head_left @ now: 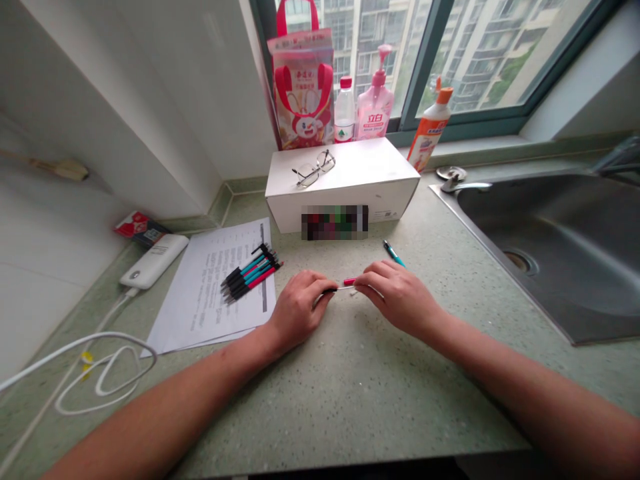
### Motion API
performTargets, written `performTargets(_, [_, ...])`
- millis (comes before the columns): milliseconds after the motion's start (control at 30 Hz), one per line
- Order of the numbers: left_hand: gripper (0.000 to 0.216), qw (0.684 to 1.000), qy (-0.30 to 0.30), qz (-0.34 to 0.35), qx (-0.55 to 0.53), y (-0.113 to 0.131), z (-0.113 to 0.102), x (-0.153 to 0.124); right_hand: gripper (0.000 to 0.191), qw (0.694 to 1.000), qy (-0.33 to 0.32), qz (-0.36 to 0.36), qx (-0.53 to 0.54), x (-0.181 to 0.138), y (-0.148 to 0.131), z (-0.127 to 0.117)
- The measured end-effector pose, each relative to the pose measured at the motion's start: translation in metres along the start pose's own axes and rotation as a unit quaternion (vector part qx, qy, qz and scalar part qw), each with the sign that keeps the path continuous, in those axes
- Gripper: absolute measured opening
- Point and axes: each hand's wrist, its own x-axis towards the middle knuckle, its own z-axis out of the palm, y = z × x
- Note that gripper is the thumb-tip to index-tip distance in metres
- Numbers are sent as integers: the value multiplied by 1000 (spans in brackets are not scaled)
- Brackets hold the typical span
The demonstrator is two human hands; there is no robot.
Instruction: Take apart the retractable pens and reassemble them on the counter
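My left hand is closed in a pinch around a small black pen part. A thin whitish pen refill runs from it across the gap to my right hand, whose fingers pinch its other end. Just behind the refill lies a red pen barrel, partly hidden by my right fingers; whether they touch it I cannot tell. Beyond my right hand a teal pen rests on the counter. Several black, teal and red pens lie side by side on printed sheets, left of my left hand.
A white box with glasses on top stands at the back. A white power bank with a looped cable lies at left. The sink is at right. Bottles and a bag line the window.
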Motion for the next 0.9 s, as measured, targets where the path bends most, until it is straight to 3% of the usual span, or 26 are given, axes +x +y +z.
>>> performTargets(233, [11,994,23,-103,3,-8,2,-1,25,997,5,74,-13,0,25,-14])
performTargets(400, [5,997,4,-71,26,-6,2,-1,22,997,-61,27,-48,1,20,-21])
performTargets(633, [17,999,-23,-19,29,-5,3,-2,20,986,-63,-41,-148,1,7,-40])
performTargets(900, [18,999,-29,-28,33,-5,2,-1,24,984,-61,18,-165,1,13,-49])
